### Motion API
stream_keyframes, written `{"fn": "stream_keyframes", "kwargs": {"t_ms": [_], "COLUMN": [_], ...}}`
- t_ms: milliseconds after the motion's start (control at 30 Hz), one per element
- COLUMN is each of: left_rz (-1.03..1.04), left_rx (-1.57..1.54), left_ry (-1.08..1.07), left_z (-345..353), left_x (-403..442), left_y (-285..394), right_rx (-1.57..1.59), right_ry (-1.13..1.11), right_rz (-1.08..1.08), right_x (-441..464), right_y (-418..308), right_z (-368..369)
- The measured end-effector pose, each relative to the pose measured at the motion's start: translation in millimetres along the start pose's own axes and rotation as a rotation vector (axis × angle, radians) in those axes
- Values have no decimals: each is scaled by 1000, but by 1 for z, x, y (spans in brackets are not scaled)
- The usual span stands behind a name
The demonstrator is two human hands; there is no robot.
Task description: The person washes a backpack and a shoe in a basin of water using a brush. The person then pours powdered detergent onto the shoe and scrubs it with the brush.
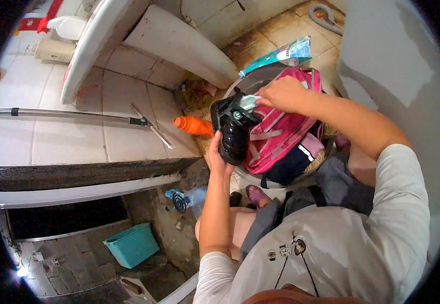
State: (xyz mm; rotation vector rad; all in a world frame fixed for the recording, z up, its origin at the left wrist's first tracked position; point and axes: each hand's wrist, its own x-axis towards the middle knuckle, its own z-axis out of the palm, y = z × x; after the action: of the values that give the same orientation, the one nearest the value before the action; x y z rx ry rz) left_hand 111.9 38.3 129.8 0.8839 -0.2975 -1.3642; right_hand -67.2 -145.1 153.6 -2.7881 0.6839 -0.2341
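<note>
My left hand [220, 158] is wrapped round the underside of a glossy black shoe [232, 137] with a small greenish ornament. My right hand [284, 95] pinches a pale, thin cloth or wipe [250, 103] against the shoe's upper end. Behind and beneath the shoe, a pink backpack [275, 134] lies in a round grey basin [258, 77] on the floor. Dark blue fabric [285, 167] and a pink piece of fabric [312, 145] sit at the basin's near side.
Left of the shoe lies an orange bottle [193, 125]. A blue detergent bag [292, 52] rests behind the basin. A squeegee [151, 126] stretches along the tiled ledge beside a white pedestal [184, 45]. Lower left stands a teal bin [132, 245]; a pale grey panel [397, 61] rises at right.
</note>
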Motion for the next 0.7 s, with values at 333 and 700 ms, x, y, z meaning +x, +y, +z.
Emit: {"fn": "stream_keyframes", "kwargs": {"t_ms": [333,700], "left_rz": [-44,-171], "left_rx": [-14,-142], "left_ry": [101,36], "left_z": [6,12], "left_x": [-4,-15], "left_y": [9,5], "right_rx": [-239,-223], "right_ry": [134,118], "right_rz": [-61,-104], "right_x": [-5,-8], "right_y": [12,20], "right_z": [-17,-3]}}
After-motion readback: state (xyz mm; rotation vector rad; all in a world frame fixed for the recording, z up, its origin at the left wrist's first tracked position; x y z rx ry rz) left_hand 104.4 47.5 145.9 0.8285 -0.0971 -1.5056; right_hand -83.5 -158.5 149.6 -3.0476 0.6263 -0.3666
